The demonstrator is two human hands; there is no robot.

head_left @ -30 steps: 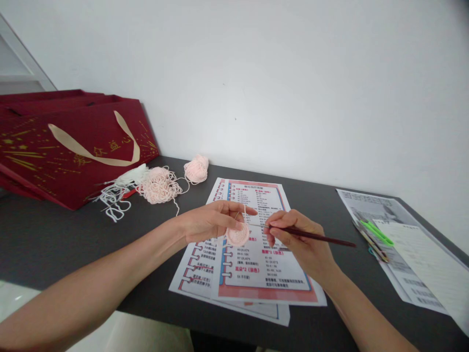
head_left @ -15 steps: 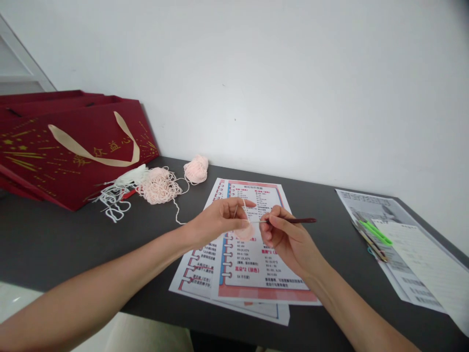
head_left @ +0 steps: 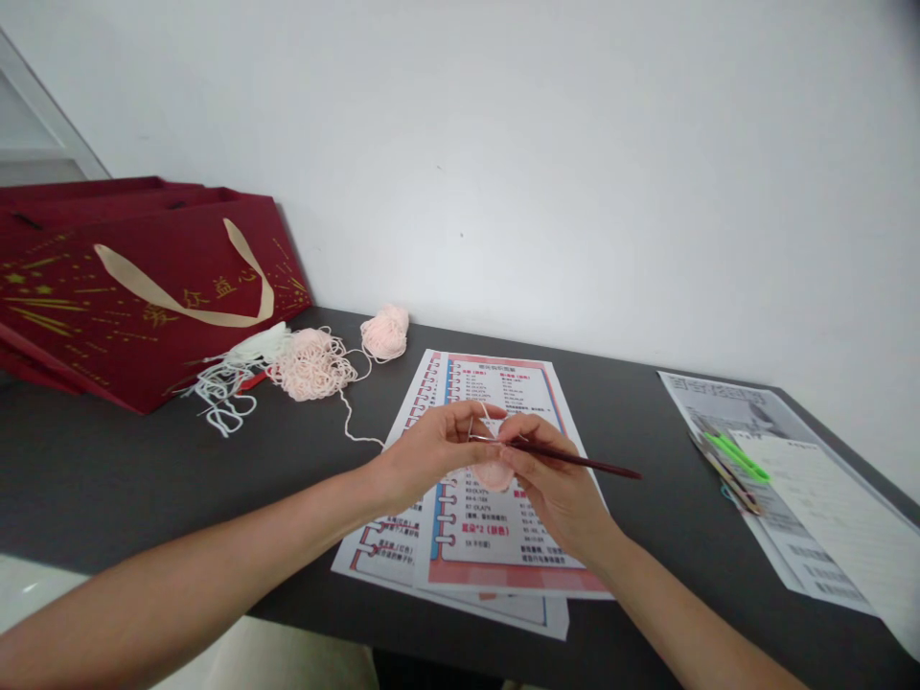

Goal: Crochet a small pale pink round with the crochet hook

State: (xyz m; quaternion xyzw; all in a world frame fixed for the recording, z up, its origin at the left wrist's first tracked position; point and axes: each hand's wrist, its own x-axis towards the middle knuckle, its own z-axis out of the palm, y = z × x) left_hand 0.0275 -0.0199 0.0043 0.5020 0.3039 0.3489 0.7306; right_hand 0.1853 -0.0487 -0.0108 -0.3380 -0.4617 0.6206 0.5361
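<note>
The hook (head_left: 596, 464) is grasped by the right hand (head_left: 555, 479), its metal end just beside the pink disc (head_left: 493, 476), which is pinched by the left hand (head_left: 429, 448) above the sheets (head_left: 503, 575).
</note>
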